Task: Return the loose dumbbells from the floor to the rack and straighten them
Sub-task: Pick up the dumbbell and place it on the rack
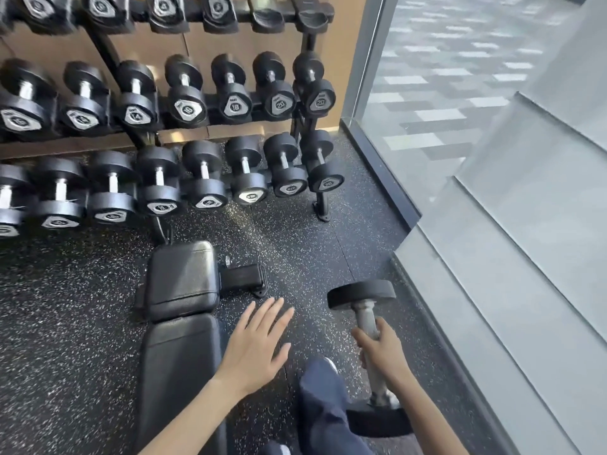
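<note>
My right hand (pixel 382 351) is shut around the steel handle of a black round-headed dumbbell (pixel 363 293) at the lower right, its far head pointing toward the rack. My left hand (pixel 254 346) hangs flat with fingers spread, holding nothing, beside the bench. The black three-tier dumbbell rack (pixel 308 37) fills the upper left, its middle and bottom rows packed with dumbbells. On the top tier, two saddles (pixel 266 19) at the right end hold nothing.
A black padded bench (pixel 180 280) stands just left of my left hand, its foot bracket (pixel 241 277) jutting right. A glass wall with a dark base strip (pixel 381 172) runs along the right. My dark trouser leg (pixel 323 399) is at bottom centre. Speckled rubber floor (pixel 295 244) lies between bench and rack.
</note>
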`<state>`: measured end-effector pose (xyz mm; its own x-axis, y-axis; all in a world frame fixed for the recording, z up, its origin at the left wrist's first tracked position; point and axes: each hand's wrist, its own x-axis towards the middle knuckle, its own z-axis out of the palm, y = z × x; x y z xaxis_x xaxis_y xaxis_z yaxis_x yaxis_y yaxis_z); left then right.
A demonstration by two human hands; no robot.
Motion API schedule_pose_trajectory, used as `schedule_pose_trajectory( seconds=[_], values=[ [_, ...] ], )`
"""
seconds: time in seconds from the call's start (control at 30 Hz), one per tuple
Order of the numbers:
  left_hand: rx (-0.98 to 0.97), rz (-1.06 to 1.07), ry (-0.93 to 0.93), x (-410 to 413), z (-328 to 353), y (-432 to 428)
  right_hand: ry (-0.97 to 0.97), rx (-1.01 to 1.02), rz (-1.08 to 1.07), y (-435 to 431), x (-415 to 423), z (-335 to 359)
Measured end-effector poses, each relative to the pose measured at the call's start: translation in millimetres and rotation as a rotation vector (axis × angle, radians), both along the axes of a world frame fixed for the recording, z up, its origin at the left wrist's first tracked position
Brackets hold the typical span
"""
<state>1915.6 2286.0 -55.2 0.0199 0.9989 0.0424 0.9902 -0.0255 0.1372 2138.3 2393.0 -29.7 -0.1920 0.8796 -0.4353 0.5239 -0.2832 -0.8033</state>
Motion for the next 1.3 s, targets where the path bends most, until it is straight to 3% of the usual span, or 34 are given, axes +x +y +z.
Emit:
schedule_pose_trajectory(
  seconds=[0.37, 0.7, 1.3],
  values=[
    [0.042, 0.099, 0.005, -17.8, 34.9, 186.9, 0.039, 0.103, 0.128, 203.8, -34.0, 34.8],
    [0.02, 0.092, -0.028, -42.3, 21.5, 309.4, 0.07, 0.01, 0.096, 312.8, -64.1, 21.4],
    [0.002, -0.035, 0.0, -158.3, 26.6, 556.5, 0.1, -0.003, 0.008, 528.6, -165.6, 43.2]
  ],
)
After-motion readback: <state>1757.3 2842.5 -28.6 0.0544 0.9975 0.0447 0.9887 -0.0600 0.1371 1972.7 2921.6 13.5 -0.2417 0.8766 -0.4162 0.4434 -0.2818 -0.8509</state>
